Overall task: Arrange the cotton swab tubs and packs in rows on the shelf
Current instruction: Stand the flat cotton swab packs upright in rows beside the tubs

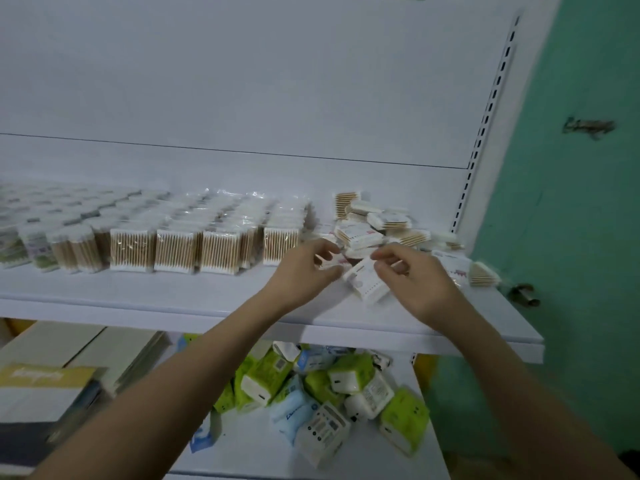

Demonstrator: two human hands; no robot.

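On the white shelf (207,299) stand rows of clear cotton swab packs (180,249) with wooden sticks, and round tubs (38,247) fill the far left. A loose heap of flat swab packs (377,223) lies at the right. My right hand (412,282) pinches a white swab pack (367,280) in front of the heap. My left hand (304,268) reaches to that pack's left end, thumb and fingers curled at it; blur hides whether it grips.
A triangular swab pack (483,273) lies by the shelf's right edge. On the lower shelf sit green, blue and white tissue packs (332,393) and flat boxes (69,372) at left. A green wall (571,202) with a metal latch (524,294) stands right.
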